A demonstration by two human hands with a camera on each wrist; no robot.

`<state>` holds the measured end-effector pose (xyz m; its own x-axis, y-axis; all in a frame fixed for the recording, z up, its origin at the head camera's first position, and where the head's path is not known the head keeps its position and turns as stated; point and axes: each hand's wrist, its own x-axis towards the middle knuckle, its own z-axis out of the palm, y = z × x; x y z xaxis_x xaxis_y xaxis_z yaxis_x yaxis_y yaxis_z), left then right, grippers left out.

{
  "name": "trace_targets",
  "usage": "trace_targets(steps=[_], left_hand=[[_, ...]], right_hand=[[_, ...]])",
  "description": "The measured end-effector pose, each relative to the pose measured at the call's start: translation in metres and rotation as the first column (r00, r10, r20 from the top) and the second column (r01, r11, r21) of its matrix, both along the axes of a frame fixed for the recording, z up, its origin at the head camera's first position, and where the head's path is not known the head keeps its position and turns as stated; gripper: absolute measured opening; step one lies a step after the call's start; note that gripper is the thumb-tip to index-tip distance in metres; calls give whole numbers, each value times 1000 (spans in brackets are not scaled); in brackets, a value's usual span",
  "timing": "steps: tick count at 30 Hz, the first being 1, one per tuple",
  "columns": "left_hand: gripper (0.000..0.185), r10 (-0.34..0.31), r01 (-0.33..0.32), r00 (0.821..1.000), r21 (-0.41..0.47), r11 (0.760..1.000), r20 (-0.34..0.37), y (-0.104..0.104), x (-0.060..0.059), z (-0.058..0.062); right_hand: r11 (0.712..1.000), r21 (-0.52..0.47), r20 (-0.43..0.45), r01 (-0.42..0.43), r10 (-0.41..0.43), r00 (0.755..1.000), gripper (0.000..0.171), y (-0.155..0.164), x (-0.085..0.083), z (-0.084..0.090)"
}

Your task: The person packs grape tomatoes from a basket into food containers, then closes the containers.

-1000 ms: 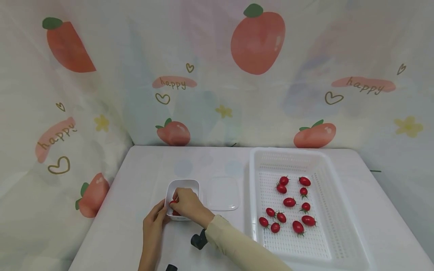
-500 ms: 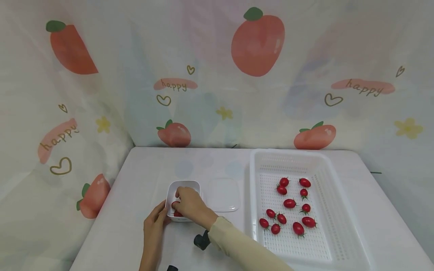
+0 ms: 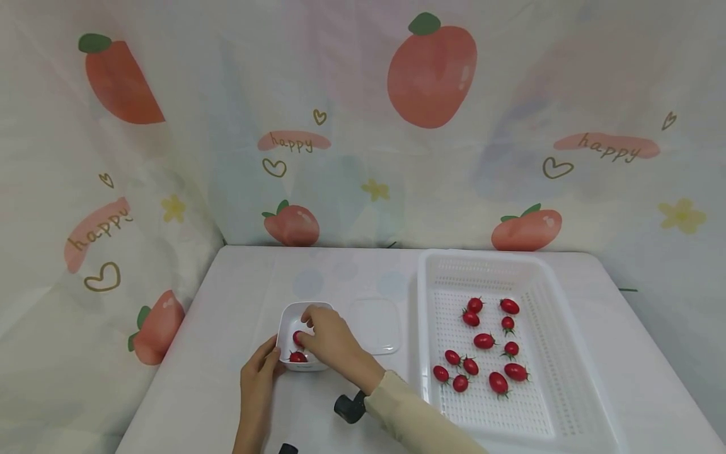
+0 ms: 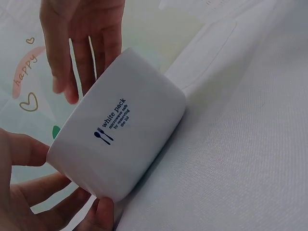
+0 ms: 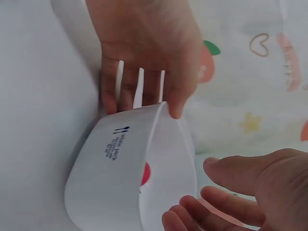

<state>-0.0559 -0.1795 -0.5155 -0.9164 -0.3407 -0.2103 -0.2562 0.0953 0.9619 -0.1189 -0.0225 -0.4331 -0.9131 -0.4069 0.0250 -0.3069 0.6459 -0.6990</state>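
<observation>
Right hand [image 3: 331, 337] lifted off tomatoes [image 3: 297, 347] (now empty) in container [image 3: 289, 315].

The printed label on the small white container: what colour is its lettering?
Dark blue, on the small white container; the left wrist view shows it best.

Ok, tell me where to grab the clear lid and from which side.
Pinch the lid at its near rim, coming from the front. It lies flat on the table with a slightly raised edge; the box and right hand crowd its left, the basket its right.
</observation>
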Motion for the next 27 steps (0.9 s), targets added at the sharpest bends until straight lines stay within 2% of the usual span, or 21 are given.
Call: trace_targets(steps=[9,16,20,27], left_hand=[[46,-7,7,1000,-25,1000,14,2,1,2],[47,-17,17,1000,-40,999,24,1,1,4],[47,-22,23,999,-38,999,31,1,1,5],[46,-17,18,1000,-10,1000,25,2,1,4]], right_hand=[[995,-104,75,6,2,997,27,22,5,18],[977,-193,117,-91,115,987,30,51,5,30],[963,-246,134,-110,146,980,31,70,6,34],[946,-274,130,-172,214,968,35,110,10,39]])
